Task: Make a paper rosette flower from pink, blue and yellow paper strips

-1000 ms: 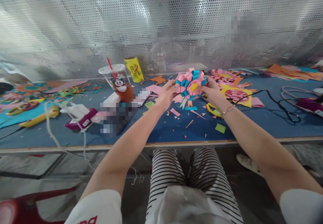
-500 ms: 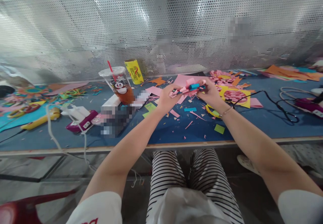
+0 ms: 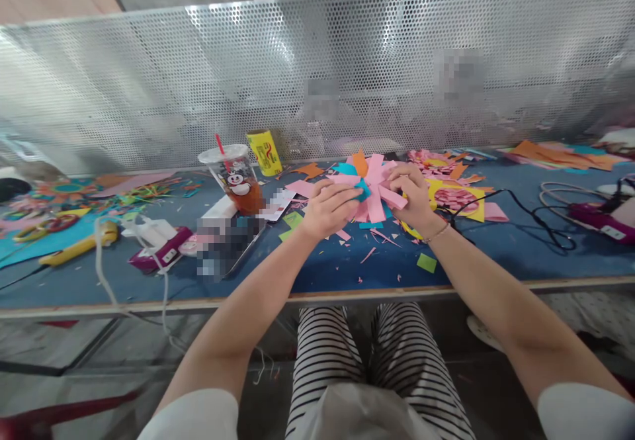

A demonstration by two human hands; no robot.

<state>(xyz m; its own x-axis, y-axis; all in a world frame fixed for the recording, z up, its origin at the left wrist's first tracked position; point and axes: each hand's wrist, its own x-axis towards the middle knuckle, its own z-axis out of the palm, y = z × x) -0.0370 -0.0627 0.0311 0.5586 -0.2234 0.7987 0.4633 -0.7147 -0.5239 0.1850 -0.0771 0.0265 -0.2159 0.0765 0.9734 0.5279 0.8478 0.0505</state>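
Head view: layered flower of pink, blue and orange paper strips [image 3: 376, 192] held btwn both hands, over the far-middle part of the long blue-topped desk [image 3: 322, 274], its flat strips fanned outward. L hand [image 3: 330, 208]: fingers close together, bent over the blue and pink strips at the flower's L side, gripping them; thumb not clearly seen. R hand [image 3: 411, 194]: fingers curled, pinching pink strips at the R edge. Just R of the R hand, yellow paper square w/ curled pink paper [image 3: 459, 200]; nearer the front edge, small lime-green paper scrap [image 3: 426, 263]. To the L, clear plastic cup w/ red straw and amber drink [image 3: 241, 185], w/ yellow printed box [image 3: 265, 153] just behind; farther L, purple-and-white power strip [image 3: 161, 251] and yellow corded tool [image 3: 82, 245]. Behind the desk, upright perforated metal screen [image 3: 238, 69]; pink bits lie scattered below the flower
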